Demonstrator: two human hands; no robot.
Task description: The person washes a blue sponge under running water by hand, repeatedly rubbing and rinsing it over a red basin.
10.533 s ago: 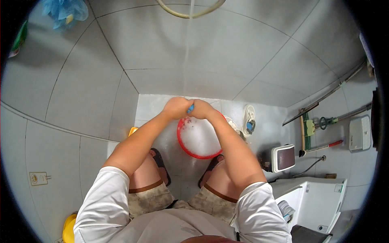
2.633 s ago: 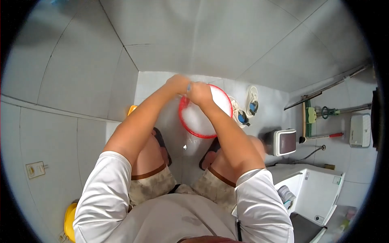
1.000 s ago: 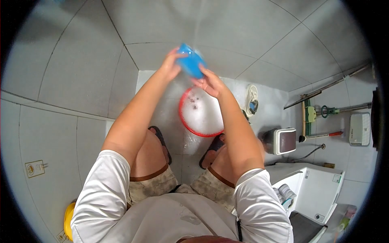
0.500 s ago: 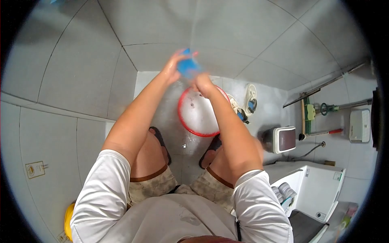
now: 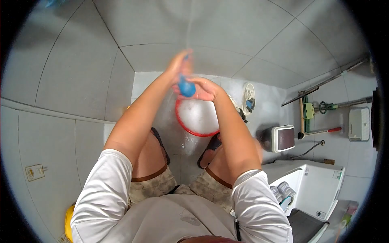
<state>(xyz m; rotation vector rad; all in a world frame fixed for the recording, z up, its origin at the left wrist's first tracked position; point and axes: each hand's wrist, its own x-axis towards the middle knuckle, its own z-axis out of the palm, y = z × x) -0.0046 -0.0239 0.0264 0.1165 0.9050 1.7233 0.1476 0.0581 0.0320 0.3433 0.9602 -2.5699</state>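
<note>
Soft, fairly even light fills the room, with diffuse shadows high on the wall (image 5: 227,20). The foam (image 5: 198,117) is almost washed out; the floor (image 5: 173,137) carries a small glint. Motion smears the left hand (image 5: 178,68) and blue item (image 5: 187,87). Fisheye distortion bends outer lines; corners are black.

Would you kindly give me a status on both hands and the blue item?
Left hand blurred at blue item, grip unclear; right hand cupped against it. Item near foamy red basin. No obstruction seen.
</note>
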